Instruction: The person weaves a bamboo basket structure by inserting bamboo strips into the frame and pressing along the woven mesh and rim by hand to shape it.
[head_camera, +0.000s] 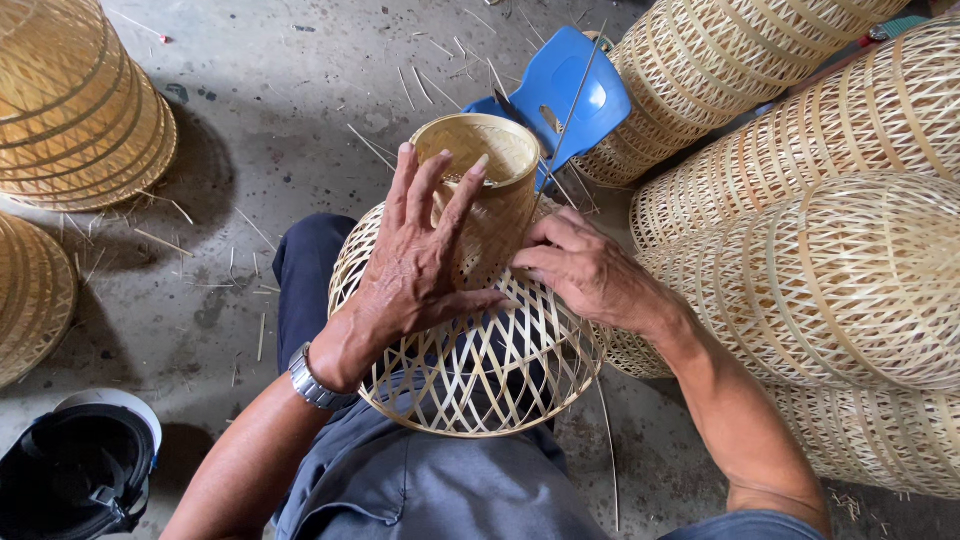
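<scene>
Centrally, on the lap: woven bamboo basket (470, 340), narrow neck pointing away. Left hand (420, 270) flat against neck, fingers spread, gripping nothing. Right hand (580, 270) pressed onto basket shoulder, fingers curled on weave. Beside right arm: stacked baskets (840, 280); beyond, blue stool (565, 90).

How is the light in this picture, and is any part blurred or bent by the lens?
Head view: soft, even daylight, no hard glare; the stacked baskets cast a diffuse shadow on the concrete floor. Left hand, right hand and the woven basket between them are sharp. Wide-angle lens bends the edges, stretching the forearms and the helmet.
</scene>
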